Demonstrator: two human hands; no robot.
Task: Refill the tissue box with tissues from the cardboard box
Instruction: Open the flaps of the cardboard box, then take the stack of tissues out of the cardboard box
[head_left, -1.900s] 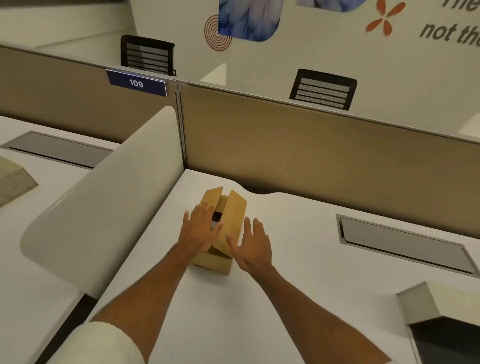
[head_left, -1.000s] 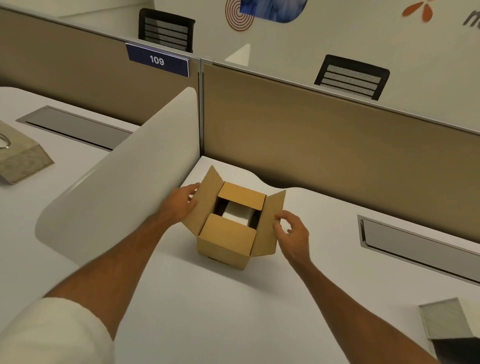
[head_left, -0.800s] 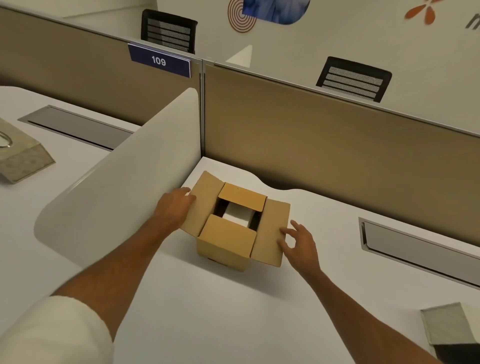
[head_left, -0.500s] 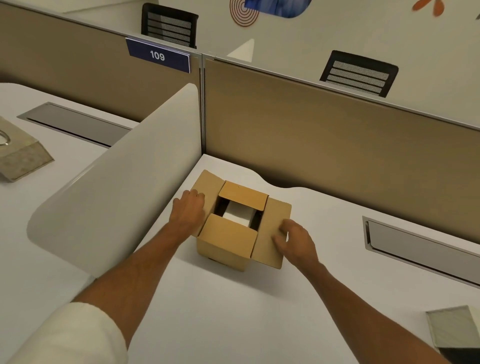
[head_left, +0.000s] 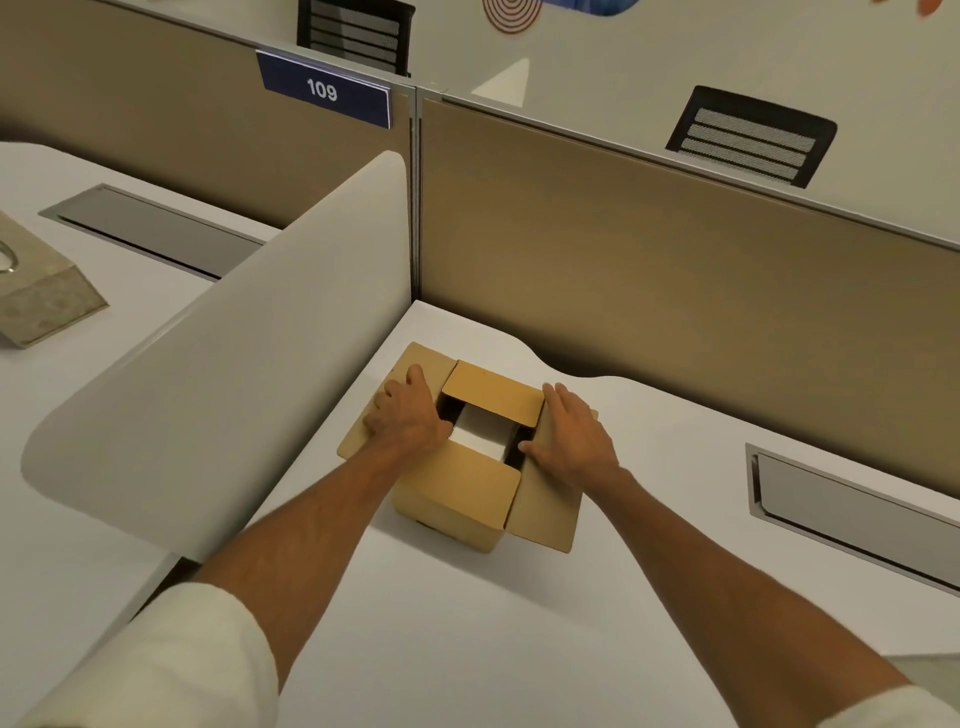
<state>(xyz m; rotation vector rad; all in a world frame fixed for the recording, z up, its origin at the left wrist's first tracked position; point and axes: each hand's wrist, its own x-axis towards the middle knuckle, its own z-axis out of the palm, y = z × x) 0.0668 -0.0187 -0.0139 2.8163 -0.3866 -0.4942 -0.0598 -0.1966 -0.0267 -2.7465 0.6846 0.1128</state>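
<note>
A small brown cardboard box (head_left: 457, 501) stands on the white desk (head_left: 467, 634) near the corner, with all its top flaps folded outward. A white pack of tissues (head_left: 480, 434) shows inside the opening. My left hand (head_left: 405, 415) lies on the left flap, its fingers bent at the edge of the opening. My right hand (head_left: 571, 436) rests flat on the right flap, thumb at the opening's rim. Neither hand holds the tissues. A grey-beige tissue box (head_left: 47, 301) sits on the neighbouring desk at far left.
A curved white divider (head_left: 234, 405) separates the two desks just left of the cardboard box. A brown partition wall (head_left: 675, 291) runs close behind it. A grey cable hatch (head_left: 852, 499) is set into the desk to the right.
Both hands spread the side flaps apart and pressed them down flat. They have now slid inward to the edges of the opening. The view has tilted down and closer.
</note>
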